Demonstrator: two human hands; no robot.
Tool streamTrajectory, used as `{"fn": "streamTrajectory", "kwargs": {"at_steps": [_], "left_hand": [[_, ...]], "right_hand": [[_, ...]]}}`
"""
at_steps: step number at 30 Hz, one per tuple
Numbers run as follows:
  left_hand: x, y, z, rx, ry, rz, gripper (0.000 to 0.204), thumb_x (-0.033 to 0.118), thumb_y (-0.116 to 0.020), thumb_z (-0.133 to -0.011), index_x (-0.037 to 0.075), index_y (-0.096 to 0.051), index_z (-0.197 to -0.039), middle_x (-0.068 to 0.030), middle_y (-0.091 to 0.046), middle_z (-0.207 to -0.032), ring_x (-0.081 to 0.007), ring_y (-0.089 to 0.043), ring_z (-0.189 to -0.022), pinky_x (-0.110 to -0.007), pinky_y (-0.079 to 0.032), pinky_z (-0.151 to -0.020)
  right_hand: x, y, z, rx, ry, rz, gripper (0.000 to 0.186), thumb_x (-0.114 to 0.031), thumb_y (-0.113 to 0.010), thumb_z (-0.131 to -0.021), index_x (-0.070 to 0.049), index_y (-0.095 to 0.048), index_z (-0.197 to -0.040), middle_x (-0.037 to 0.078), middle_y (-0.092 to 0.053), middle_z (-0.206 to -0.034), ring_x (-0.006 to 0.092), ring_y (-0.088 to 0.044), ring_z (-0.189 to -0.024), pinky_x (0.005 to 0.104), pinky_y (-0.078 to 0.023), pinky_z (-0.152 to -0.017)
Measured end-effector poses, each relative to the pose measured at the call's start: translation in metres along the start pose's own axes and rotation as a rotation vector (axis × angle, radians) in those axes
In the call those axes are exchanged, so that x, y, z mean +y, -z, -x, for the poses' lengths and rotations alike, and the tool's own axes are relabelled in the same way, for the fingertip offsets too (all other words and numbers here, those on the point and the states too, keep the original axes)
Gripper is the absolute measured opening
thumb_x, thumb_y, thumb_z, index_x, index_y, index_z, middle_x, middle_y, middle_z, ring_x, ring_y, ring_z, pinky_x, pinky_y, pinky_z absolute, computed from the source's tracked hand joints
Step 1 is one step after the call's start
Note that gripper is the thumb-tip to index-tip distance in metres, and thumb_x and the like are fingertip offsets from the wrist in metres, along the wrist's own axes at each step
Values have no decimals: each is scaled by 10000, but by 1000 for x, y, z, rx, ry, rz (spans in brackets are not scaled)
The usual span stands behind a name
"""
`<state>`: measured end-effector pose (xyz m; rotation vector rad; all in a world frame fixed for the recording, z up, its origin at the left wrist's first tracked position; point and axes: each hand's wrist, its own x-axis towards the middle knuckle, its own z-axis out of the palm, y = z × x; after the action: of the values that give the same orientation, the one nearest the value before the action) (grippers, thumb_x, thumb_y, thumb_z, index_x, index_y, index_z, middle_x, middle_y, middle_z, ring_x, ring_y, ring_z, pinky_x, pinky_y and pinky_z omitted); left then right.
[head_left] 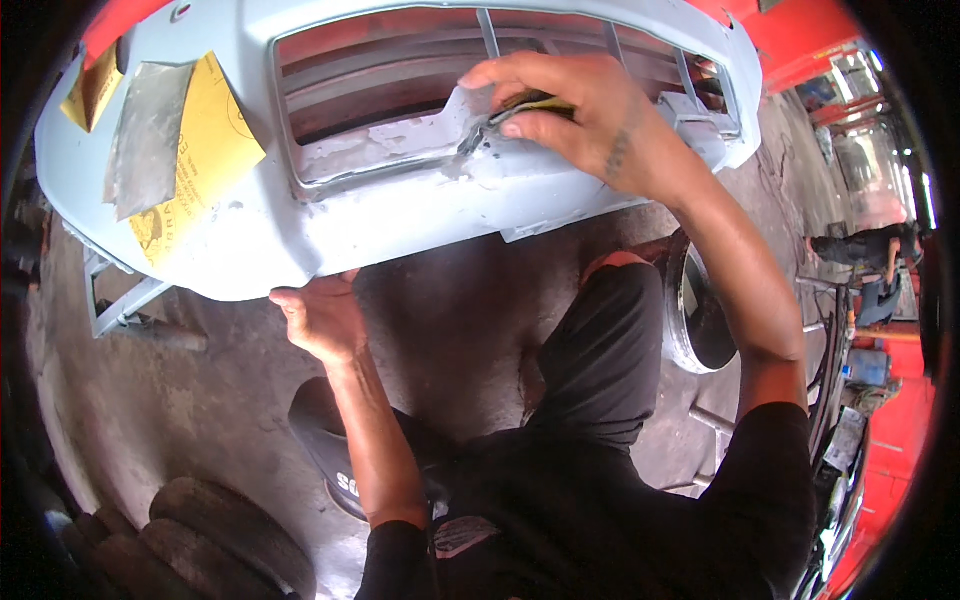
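A pale grey car bumper (380, 235) with a long grille opening lies in front of me. My right hand (575, 115) pinches a folded piece of sandpaper (540, 103) against the lower edge of that opening, where the surface is dark and scuffed. My left hand (325, 318) grips the bumper's near lower edge, its fingers partly hidden beneath. On the bumper's left end rest a yellow sandpaper sheet (215, 150), a grey sheet (155, 130) partly over it, and a smaller yellow piece (95, 90).
A metal stand (130, 300) supports the bumper's left end. Several stacked tires (215, 530) lie at the lower left. A pale round rim (685, 310) stands by my knee. Farther right are a person in dark clothes (875, 250) and a blue container (867, 366).
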<state>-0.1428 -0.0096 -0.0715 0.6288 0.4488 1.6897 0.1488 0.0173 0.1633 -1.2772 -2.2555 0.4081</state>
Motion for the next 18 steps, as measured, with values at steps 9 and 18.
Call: {"fn": "streamTrajectory", "kwargs": {"at_steps": [9,18], "left_hand": [[-1,2,1,60,-5,23,802,574,-659,-963,123,-364,-1556,-144,-474,-1511,-356,-556,-1316,-591,-569,-958],[-6,8,1,70,15,27,814,572,-662,-960,114,-363,-1562,-142,-459,-1525,-361,-562,-1312,-607,-555,-992]], "right_hand": [[14,3,-35,-153,-3,117,203,-84,-720,-902,11,-673,-1075,104,-717,-935,220,-676,-899,348,-526,-850],[-3,-19,-15,-92,428,429,96,-56,-683,-828,-12,-675,-912,123,-670,-908,303,-668,-916,404,-529,-857]]}}
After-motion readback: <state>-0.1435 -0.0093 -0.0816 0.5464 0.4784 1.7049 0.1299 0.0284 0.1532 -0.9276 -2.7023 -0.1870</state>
